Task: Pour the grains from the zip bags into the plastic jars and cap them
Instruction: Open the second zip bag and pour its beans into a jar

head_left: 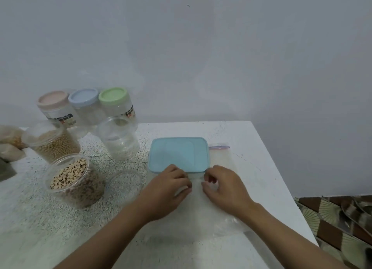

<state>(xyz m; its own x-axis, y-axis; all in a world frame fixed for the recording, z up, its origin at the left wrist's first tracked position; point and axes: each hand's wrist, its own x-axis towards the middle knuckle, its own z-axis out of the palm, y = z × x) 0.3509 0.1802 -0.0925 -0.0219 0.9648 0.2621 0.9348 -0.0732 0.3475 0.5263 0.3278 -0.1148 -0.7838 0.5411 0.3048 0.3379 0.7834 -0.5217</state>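
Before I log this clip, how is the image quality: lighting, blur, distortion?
Head view: flat, dim light, faint shadows. Head view: the capped jars lean outward, a wide-angle bend. Head view: soft overall; the clear zip bag barely shows on the white table, and fingertips of the left hand and right hand are too smeared to read their grip.

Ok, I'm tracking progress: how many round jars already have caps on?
3, in a row at the back left: pink-capped jar, blue-capped jar, green-capped jar. More could sit beyond the left edge.
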